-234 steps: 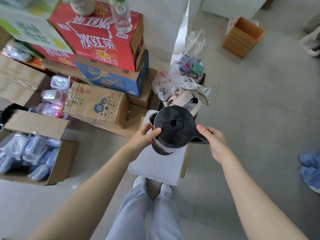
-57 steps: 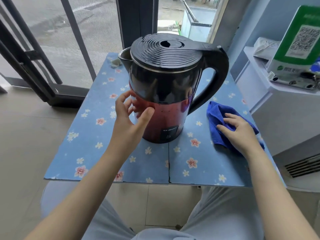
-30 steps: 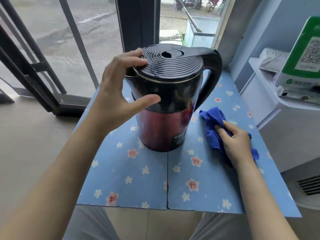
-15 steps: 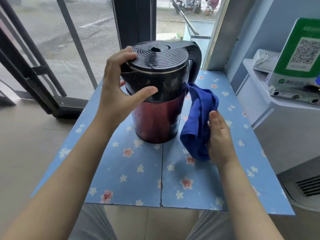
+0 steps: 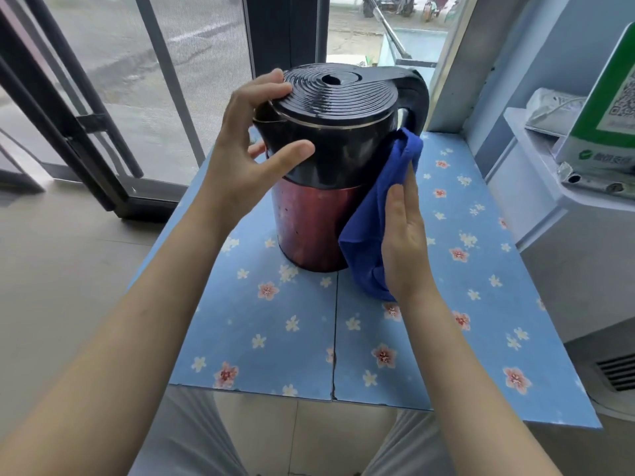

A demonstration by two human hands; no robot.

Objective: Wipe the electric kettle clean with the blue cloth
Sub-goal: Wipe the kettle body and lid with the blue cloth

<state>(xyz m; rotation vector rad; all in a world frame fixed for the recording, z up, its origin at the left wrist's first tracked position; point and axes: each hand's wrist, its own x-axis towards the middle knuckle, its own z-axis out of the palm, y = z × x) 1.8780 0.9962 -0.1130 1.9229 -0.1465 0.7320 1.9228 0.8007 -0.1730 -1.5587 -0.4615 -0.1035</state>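
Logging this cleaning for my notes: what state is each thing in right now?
electric kettle: upright on the table, lid closed
blue cloth: pressed against the kettle's side
left hand: grips the kettle's top
right hand: flat, presses the blue cloth

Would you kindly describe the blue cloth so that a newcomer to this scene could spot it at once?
Find the flower-print table by the glass door; a kettle with a black top and red base stands on it. The cloth hangs against the kettle's right side, pressed there by the right hand. It is plain, deep blue and crumpled, darker than the flowered table.
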